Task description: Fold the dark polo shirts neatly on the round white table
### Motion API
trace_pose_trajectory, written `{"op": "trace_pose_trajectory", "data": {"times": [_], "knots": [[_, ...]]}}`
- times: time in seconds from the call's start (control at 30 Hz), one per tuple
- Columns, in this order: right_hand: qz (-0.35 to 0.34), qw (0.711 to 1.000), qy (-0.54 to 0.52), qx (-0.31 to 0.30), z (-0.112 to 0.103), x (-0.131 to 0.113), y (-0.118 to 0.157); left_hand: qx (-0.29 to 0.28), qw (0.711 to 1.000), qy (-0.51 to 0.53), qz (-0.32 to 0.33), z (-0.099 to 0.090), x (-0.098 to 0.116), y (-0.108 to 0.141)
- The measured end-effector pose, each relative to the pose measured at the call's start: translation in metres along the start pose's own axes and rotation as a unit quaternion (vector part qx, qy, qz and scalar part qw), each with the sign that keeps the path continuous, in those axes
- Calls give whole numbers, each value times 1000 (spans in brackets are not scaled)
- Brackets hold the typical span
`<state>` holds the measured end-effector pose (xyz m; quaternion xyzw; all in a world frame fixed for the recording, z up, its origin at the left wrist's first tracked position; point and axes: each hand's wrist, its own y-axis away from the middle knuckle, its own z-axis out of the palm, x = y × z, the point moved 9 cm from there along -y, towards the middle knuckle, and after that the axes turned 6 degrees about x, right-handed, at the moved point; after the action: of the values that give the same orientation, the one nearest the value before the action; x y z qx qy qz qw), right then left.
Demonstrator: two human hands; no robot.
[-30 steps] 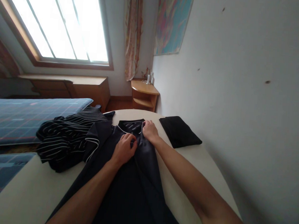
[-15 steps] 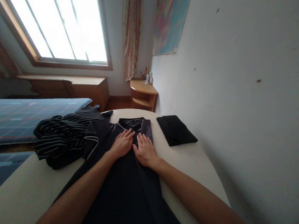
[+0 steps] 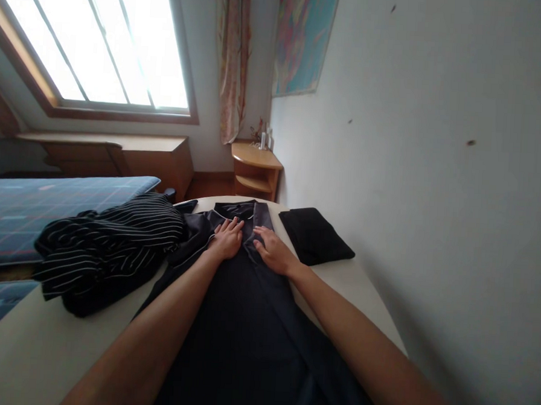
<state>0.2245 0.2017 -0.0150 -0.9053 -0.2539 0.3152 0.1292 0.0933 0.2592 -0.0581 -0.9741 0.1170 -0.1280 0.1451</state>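
A dark shirt [image 3: 241, 322] with a thin white trim lies lengthwise on the pale table, its collar at the far end. Below the collar, my left hand [image 3: 227, 238] rests flat on the cloth with its fingers stretched out. My right hand [image 3: 273, 251] is on the shirt's right side, over a folded-in strip, its fingers extended and slightly bent. The shirt's left sleeve is bunched beside a heap of black clothing with white stripes [image 3: 114, 242]. A folded black garment [image 3: 316, 235] lies to the right of my right hand.
The round cream table [image 3: 86, 344] curves close to the white wall [image 3: 424, 204] on the right. A blue checked mattress [image 3: 71, 195] is at the left. Beyond the table stand a small corner shelf [image 3: 257, 156] and a wooden desk [image 3: 155, 145] below the window.
The shirt has shifted a little toward the far edge, and its left sleeve is now gathered inward. My right hand has moved slightly right, apart from my left. The striped heap appears farther left.
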Motion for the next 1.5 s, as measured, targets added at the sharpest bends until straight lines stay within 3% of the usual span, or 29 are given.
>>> {"op": "trace_pose_trajectory", "data": {"times": [0.1,0.3,0.47,0.6,0.7,0.87,0.97,1.07,1.13,1.2,1.33,1.4,1.43,1.5], "knots": [[12,1000,3,-12,-12,-5,14,17,1000,4,-2,-1,-2,-6],[34,992,73,-101,-7,-18,54,60,998,25,18,-19,11,-6],[40,982,124,-135,-7,-24,75,68,996,44,46,-42,35,19],[44,983,124,-129,-24,-35,82,74,995,50,39,-56,45,46],[79,977,134,-144,-40,-38,88,65,995,63,52,-58,50,59],[156,944,165,-238,-59,-32,115,58,993,84,61,-52,52,59],[149,944,124,-267,-72,-34,128,60,993,93,50,-49,50,52],[112,944,10,-310,-77,-52,136,60,992,100,40,-47,47,46],[92,924,-95,-358,-71,-71,143,57,992,102,35,-46,45,44],[91,886,-185,-416,-60,-90,152,55,993,103,32,-45,42,44],[151,772,-282,-549,-27,-110,180,52,993,101,33,-45,39,47],[177,730,-298,-588,-17,-111,190,48,993,99,37,-46,40,51],[180,726,-302,-591,-14,-109,191,47,993,97,39,-46,40,53],[170,753,-310,-555,-12,-102,183,48,994,92,35,-48,41,60]]}}
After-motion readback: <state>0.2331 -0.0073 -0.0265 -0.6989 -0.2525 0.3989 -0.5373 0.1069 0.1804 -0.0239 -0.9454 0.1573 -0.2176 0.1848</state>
